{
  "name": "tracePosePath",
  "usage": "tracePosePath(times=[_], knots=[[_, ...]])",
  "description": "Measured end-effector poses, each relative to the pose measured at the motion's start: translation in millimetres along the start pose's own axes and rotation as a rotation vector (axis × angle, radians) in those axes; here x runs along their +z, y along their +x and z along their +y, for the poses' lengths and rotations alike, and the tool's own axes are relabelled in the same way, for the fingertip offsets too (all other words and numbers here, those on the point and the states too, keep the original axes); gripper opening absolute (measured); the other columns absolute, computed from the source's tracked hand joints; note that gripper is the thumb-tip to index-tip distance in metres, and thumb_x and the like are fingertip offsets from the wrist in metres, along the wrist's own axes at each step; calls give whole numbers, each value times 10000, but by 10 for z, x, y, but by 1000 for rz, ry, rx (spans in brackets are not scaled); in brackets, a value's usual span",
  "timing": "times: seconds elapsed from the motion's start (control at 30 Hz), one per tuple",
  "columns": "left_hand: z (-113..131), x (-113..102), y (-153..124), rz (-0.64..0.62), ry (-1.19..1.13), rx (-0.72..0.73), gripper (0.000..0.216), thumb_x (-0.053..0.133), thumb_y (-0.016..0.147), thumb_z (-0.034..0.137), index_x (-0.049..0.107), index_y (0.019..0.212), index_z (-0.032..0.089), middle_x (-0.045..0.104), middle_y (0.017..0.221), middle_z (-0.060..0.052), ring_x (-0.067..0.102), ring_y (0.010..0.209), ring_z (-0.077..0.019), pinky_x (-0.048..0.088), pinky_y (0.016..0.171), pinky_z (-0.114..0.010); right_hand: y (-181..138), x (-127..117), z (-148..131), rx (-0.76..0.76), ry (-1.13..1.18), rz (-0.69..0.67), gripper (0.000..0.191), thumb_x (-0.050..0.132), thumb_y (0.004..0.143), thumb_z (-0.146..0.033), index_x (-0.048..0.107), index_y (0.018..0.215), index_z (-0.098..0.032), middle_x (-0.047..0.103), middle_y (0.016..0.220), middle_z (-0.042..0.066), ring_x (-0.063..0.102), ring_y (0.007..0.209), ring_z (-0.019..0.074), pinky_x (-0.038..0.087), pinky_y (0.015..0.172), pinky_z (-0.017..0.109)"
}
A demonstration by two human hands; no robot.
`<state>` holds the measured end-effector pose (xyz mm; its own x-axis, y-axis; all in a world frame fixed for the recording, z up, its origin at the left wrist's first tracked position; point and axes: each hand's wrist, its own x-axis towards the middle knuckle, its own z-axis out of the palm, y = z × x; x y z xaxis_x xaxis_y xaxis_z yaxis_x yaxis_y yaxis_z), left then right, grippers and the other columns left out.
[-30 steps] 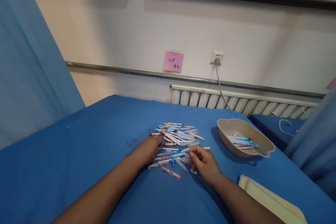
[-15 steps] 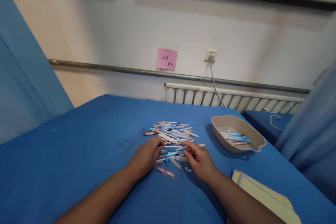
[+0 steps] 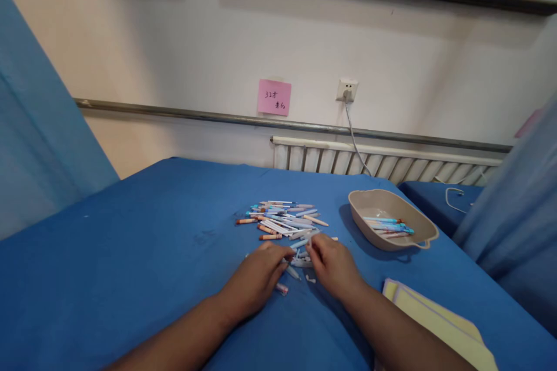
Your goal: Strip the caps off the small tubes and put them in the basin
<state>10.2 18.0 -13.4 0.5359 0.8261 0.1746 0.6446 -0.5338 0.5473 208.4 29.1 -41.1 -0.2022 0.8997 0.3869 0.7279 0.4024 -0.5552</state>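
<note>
A loose pile of pens and pen parts (image 3: 285,220) lies on the blue-covered table. My left hand (image 3: 256,275) is over the pile's near part, fingers curled with the tips together; whatever they hold is hidden. Facing it from the right, my right hand (image 3: 333,264) is closed in a pinch, thumb against fingers, on something too small to make out. Between the hands lie pale pen barrels (image 3: 300,262) and a small white clip-like piece (image 3: 310,279). A pink-patterned barrel (image 3: 282,288) shows partly from under my left hand.
A beige basin (image 3: 361,226) holding several assembled-looking pens stands to the right. Nearer me lies a folded yellow cloth (image 3: 439,319), partly behind my right forearm. A wall with a radiator (image 3: 313,157) and a plugged-in socket (image 3: 347,90) is beyond the table; blue curtains hang at both sides.
My left hand has moved right and nearer to me, uncovering brown-tipped pens and covering the near parts. My right hand's fingers have drawn together into a tighter pinch. The view has shifted slightly.
</note>
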Motion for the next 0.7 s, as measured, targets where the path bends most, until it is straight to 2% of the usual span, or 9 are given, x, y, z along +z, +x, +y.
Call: tracePosePath(times=[0.07, 0.13, 0.2, 0.3, 0.37, 0.5, 0.57, 0.7], knots=[[-10, -19, 37, -82, 117, 36, 193, 460, 879, 228, 613, 993, 256, 637, 916, -30, 544, 926, -216, 413, 781, -295, 38, 80, 87, 143, 252, 91, 233, 453, 883, -380, 557, 780, -199, 582, 639, 17, 540, 587, 164, 381, 548, 253], [-6, -30, 84, -144, 189, 57, 170, 496, 852, 209, 622, 958, 253, 641, 888, -30, 541, 912, -224, 401, 759, -295, 75, 160, 153, 253, 524, 126, 281, 492, 846, -467, 544, 796, -195, 543, 592, -9, 507, 522, 148, 392, 494, 244], [5, -31, 128, -185, 244, 87, 151, 499, 846, 198, 616, 928, 245, 644, 882, -33, 542, 891, -227, 391, 753, -299, 99, 214, 178, 303, 711, 134, 331, 541, 797, -521, 536, 802, -189, 526, 582, -24, 491, 499, 136, 406, 468, 240], [-1, -11, 163, -213, 303, 137, 125, 480, 865, 234, 604, 863, 219, 635, 864, -47, 543, 838, -229, 387, 730, -307, 104, 217, 145, 311, 824, 147, 377, 590, 752, -551, 546, 802, -179, 540, 580, -27, 488, 479, 122, 410, 460, 235], [-30, 8, 161, -181, 285, 132, 132, 480, 868, 250, 598, 915, 213, 627, 898, -57, 546, 850, -230, 395, 739, -311, 94, 181, 106, 305, 863, 154, 394, 586, 757, -560, 557, 811, -170, 564, 595, -18, 490, 467, 113, 403, 456, 231], [-91, 3, 124, -22, 91, 74, 258, 453, 884, 239, 531, 1129, 223, 602, 1035, -64, 536, 953, -211, 409, 829, -315, 76, 101, 64, 299, 929, 202, 405, 564, 778, -568, 577, 818, -165, 583, 615, -13, 498, 464, 103, 408, 456, 221], [-86, -25, 102, 31, -16, 51, 238, 430, 899, 266, 542, 1103, 218, 598, 1025, -53, 536, 919, -191, 419, 814, -301, 75, 80, 65, 304, 949, 224, 398, 576, 771, -565, 586, 811, -169, 583, 611, -18, 498, 465, 102, 409, 457, 219], [-30, -57, 62, 77, -203, -35, 199, 453, 887, 299, 586, 984, 188, 580, 869, -18, 512, 736, -146, 433, 677, -254, 71, 76, 70, 325, 976, 224, 370, 597, 768, -541, 596, 811, -173, 590, 622, -16, 491, 464, 102, 405, 464, 223]])
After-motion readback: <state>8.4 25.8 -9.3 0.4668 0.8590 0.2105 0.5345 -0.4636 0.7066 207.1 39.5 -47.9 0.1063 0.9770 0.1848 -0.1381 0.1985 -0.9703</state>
